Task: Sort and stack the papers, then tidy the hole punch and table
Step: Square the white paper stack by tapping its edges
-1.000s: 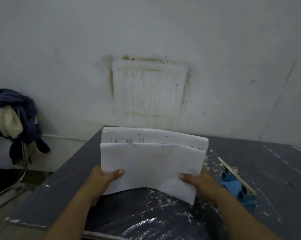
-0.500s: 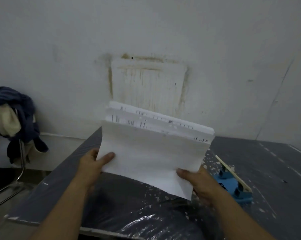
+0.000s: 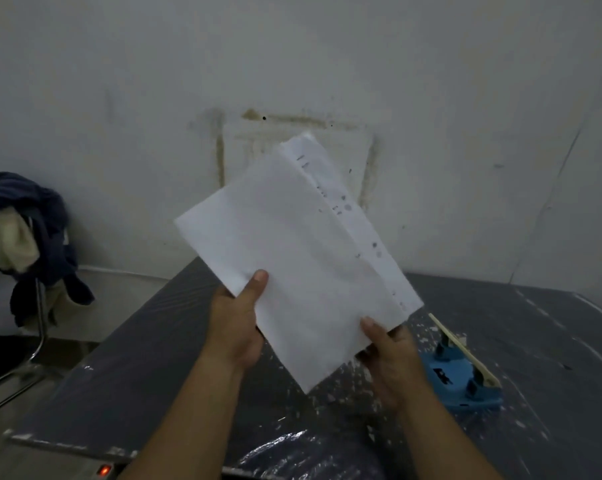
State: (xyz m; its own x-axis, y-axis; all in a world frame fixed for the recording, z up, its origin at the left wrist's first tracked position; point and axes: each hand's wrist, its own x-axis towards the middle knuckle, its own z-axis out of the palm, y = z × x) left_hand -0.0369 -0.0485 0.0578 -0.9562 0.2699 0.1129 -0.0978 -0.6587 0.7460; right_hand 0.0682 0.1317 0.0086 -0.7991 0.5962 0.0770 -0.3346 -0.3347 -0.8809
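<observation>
Compared with before, the papers (image 3: 292,258) are now raised higher and tilted to the right. Left hand (image 3: 237,323) and right hand (image 3: 389,355) pinch their lower edges above the table (image 3: 126,358), beside the blue hole punch (image 3: 462,379).

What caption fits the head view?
Left hand and right hand hold tilted papers above the table, near a hole punch.
</observation>
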